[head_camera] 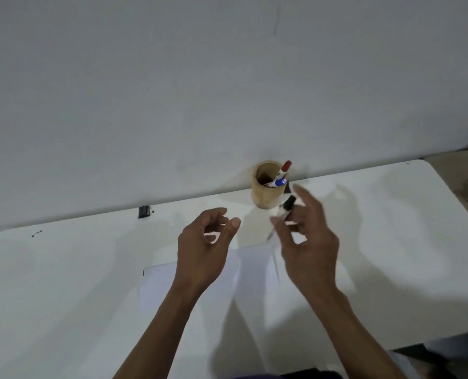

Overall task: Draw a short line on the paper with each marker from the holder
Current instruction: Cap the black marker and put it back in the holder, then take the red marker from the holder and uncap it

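A tan cylindrical holder (265, 196) stands at the table's far edge by the wall. A red-capped marker (285, 166) and a blue-capped marker (280, 182) lean out of it. My right hand (308, 239) is raised just in front and right of the holder, blurred, with a black-capped marker (287, 207) between thumb and fingers. My left hand (206, 247) hovers left of it, fingers curled and apart, with nothing in it. White paper (254, 269) lies on the table under both hands; any drawn lines on it are hidden or too faint to see.
The white table (77, 283) runs along a white wall. A small black object (144, 212) lies at the far edge, left of the holder. Tiny dark specks (36, 233) sit at the far left. The table's right edge drops off near a dark floor (459, 181).
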Available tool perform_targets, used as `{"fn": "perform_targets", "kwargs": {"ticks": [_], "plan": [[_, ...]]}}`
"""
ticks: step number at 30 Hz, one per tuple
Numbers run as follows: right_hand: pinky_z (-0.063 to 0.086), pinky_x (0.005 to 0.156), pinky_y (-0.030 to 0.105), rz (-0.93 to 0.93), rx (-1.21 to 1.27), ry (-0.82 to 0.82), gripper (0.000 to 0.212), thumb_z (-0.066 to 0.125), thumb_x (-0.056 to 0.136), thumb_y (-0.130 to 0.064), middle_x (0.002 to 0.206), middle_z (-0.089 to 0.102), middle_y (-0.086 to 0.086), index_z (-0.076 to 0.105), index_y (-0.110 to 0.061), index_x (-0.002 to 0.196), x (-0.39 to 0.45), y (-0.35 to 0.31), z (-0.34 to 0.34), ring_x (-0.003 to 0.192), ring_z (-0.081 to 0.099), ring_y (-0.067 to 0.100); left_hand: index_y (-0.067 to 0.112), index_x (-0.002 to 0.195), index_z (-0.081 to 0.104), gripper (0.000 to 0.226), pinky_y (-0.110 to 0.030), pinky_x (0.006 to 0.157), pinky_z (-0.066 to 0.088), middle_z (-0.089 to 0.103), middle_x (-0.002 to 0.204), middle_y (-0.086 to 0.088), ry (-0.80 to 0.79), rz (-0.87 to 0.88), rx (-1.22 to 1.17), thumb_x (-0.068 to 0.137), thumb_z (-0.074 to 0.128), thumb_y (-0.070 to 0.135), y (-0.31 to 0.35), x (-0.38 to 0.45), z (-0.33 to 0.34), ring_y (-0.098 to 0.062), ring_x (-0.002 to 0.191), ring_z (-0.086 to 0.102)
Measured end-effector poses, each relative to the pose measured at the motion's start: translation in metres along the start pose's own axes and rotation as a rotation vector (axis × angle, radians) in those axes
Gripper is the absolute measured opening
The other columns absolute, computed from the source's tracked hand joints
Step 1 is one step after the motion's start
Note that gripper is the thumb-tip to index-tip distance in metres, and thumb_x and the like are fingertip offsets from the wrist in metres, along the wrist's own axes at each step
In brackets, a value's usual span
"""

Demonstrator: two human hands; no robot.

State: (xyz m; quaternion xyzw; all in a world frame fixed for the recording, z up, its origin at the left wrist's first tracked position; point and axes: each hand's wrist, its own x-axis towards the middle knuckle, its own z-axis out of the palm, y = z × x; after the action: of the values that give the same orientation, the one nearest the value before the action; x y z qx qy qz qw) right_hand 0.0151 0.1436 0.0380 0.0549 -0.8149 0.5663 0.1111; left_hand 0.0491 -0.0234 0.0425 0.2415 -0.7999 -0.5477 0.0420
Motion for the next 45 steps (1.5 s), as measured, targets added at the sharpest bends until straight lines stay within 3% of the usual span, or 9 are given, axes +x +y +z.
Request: {"fn": "perform_targets", "kwargs": {"ticks": [5, 12, 16, 20, 25, 30, 35, 41, 45], "plan": [[0.058, 0.081, 0.023, -0.076, 0.13, 0.211, 0.049, 0.078, 0.089, -0.007, 0.104, 0.07, -0.004, 0.054, -0.013, 0.131, 0.051, -0.021, -0.006, 0.09, 0.075, 0.012, 0.024, 0.132, 0.055, 0.057, -0.023, 0.081, 0.053, 0.064, 0.123, 0.006, -0.001, 0.109, 0.126, 0.082, 0.078, 0.039, -0.003, 0.025, 0.017, -0.005, 0.105, 0.062], [0.06, 0.087, 0.033, -0.098, -0.007, 0.112, 0.03, 0.071, 0.094, -0.016, 0.1, 0.07, -0.009, 0.061, -0.013, 0.123, 0.088, -0.013, 0.012, 0.092, 0.073, 0.01, 0.022, 0.148, 0.036, 0.089, -0.045, 0.101, 0.053, 0.048, 0.148, -0.003, -0.105, 0.161, 0.237, 0.076, 0.082, 0.045, -0.004, 0.057, 0.05, -0.019, 0.127, 0.055], [0.06, 0.085, 0.035, -0.035, -0.061, 0.054, 0.026, 0.07, 0.095, -0.021, 0.098, 0.07, -0.012, 0.063, -0.014, 0.118, 0.092, 0.01, 0.024, 0.096, 0.073, 0.008, 0.022, 0.141, 0.043, 0.08, -0.034, 0.095, 0.051, 0.054, 0.135, 0.011, -0.113, 0.254, 0.191, 0.074, 0.086, 0.034, -0.002, 0.061, 0.062, -0.02, 0.125, 0.056], [0.055, 0.08, 0.017, 0.02, -0.075, 0.02, 0.024, 0.072, 0.094, -0.023, 0.101, 0.075, -0.004, 0.066, -0.014, 0.115, 0.092, 0.029, 0.03, 0.096, 0.072, 0.007, 0.024, 0.135, 0.05, 0.07, -0.01, 0.086, 0.039, 0.041, 0.114, 0.04, -0.092, 0.323, 0.159, 0.075, 0.086, 0.028, -0.003, 0.062, 0.068, -0.016, 0.122, 0.056], [0.046, 0.073, 0.001, 0.031, -0.137, -0.029, 0.021, 0.073, 0.093, -0.019, 0.102, 0.076, -0.002, 0.073, -0.011, 0.112, 0.093, 0.041, 0.033, 0.086, 0.065, 0.0, 0.02, 0.134, 0.052, 0.065, -0.029, 0.09, 0.049, 0.046, 0.118, 0.026, -0.06, 0.346, 0.12, 0.077, 0.084, 0.026, -0.003, 0.063, 0.072, -0.016, 0.119, 0.056], [0.046, 0.074, -0.001, 0.082, -0.136, -0.027, 0.035, 0.081, 0.086, -0.026, 0.095, 0.069, -0.011, 0.071, -0.012, 0.116, 0.091, 0.04, 0.029, 0.082, 0.065, -0.004, 0.022, 0.135, 0.051, 0.066, -0.028, 0.092, 0.05, 0.043, 0.118, 0.039, -0.046, 0.345, 0.111, 0.078, 0.083, 0.028, -0.008, 0.062, 0.074, 0.002, 0.113, 0.048], [0.047, 0.068, 0.001, 0.129, -0.11, 0.006, 0.021, 0.083, 0.084, -0.024, 0.084, 0.072, -0.005, 0.076, -0.008, 0.095, 0.089, 0.043, 0.024, 0.079, 0.066, 0.002, 0.021, 0.134, 0.053, 0.061, -0.034, 0.094, 0.054, 0.04, 0.114, 0.047, -0.031, 0.365, 0.118, 0.08, 0.082, 0.026, -0.004, 0.062, 0.073, -0.001, 0.114, 0.051], [0.044, 0.071, -0.001, 0.13, -0.08, 0.029, 0.017, 0.078, 0.088, -0.029, 0.079, 0.069, -0.015, 0.076, -0.013, 0.091, 0.094, 0.029, 0.016, 0.078, 0.063, -0.018, 0.025, 0.135, 0.051, 0.062, -0.041, 0.094, 0.056, 0.041, 0.114, 0.046, -0.028, 0.371, 0.115, 0.081, 0.081, 0.027, -0.004, 0.06, 0.074, 0.002, 0.112, 0.05], [0.056, 0.077, 0.016, 0.122, 0.038, 0.098, 0.019, 0.077, 0.088, -0.034, 0.082, 0.073, -0.012, 0.074, -0.015, 0.091, 0.099, 0.003, 0.0, 0.085, 0.072, 0.003, 0.043, 0.129, 0.043, 0.061, -0.04, 0.092, 0.057, 0.042, 0.112, 0.056, -0.029, 0.36, 0.122, 0.082, 0.079, 0.03, -0.001, 0.058, 0.072, 0.003, 0.11, 0.052]]}}
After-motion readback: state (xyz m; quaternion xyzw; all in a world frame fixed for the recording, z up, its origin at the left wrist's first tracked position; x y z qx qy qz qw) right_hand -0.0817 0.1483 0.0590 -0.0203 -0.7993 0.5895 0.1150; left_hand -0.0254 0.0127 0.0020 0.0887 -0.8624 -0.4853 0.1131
